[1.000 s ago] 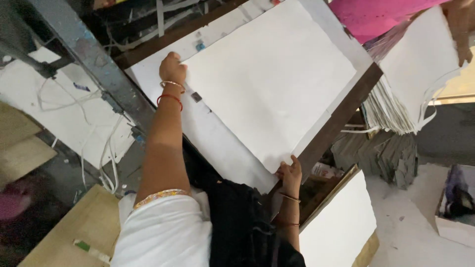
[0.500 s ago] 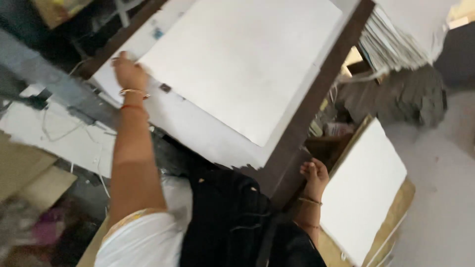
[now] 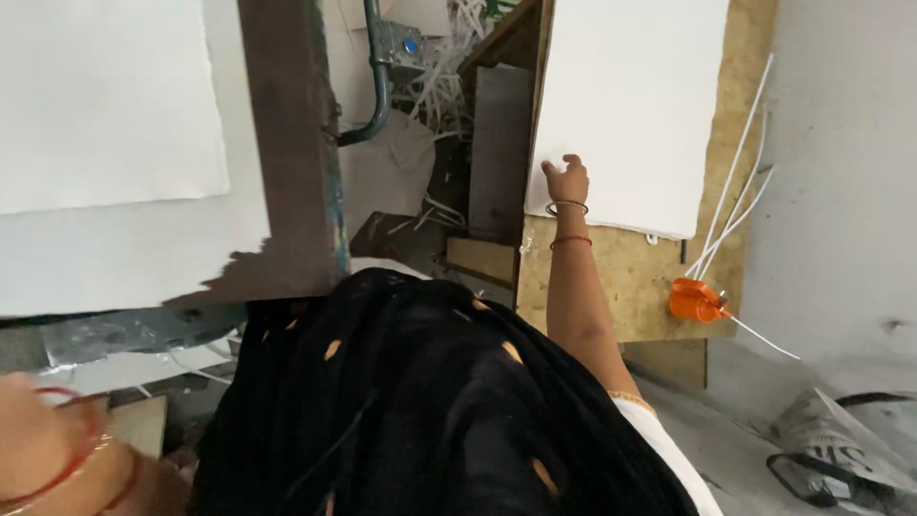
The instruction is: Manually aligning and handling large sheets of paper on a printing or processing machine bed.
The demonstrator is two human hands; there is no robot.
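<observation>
My right hand [image 3: 566, 180] reaches out to the lower left edge of a stack of large white sheets [image 3: 635, 105] lying on a chipboard panel [image 3: 621, 282]. Its fingers are bent and apart, touching the sheet's edge, with bangles and a red thread on the wrist. My left hand [image 3: 38, 435] is a blurred shape at the bottom left corner, cut off by the frame, and its fingers cannot be made out. More white sheets [image 3: 105, 124] lie on a dark brown framed table [image 3: 287, 143] at the left. A black garment [image 3: 411, 401] fills the lower middle.
A grey metal pipe [image 3: 379, 86] and paper scraps sit between the table and the panel. An orange plastic piece [image 3: 695, 300] with white straps lies at the panel's right edge. Crumpled printed paper [image 3: 841, 454] lies on the grey floor at the bottom right.
The view has swung from the table to the side stack. My right hand has left the table's edge and reached the white sheets on the panel. My left hand has dropped off the table sheets.
</observation>
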